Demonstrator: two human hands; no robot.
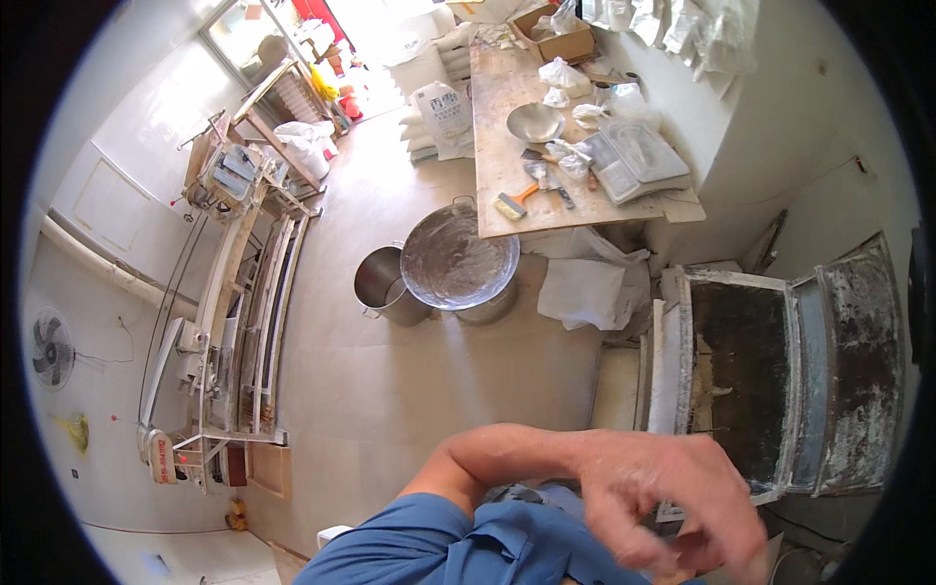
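Observation:
My left arm, in a short blue sleeve (pixel 429 541), bends across my body toward the right. My left hand (pixel 673 487) hangs at the lower right, with its back upward and slightly blurred. Its fingers curve downward, the thumb stands apart from them, and no tool shows in the gap. Nearest to it is an open metal-framed machine (pixel 741 361) with a dark, worn bed and whitish residue, just beyond the fingers. Below the palm a patch of skin shows, too blurred to tell whose part it is. My right hand cannot be made out.
A wide metal basin (pixel 458 255) rests on pots, beside a deep steel pot (pixel 385 288). The wooden table (pixel 497 117) bears a bowl (pixel 535 123), a brush (pixel 515 202) and plastic boxes (pixel 634 161). White sacks (pixel 444 117) stand behind; a long belt machine (pixel 239 292) lines the left wall.

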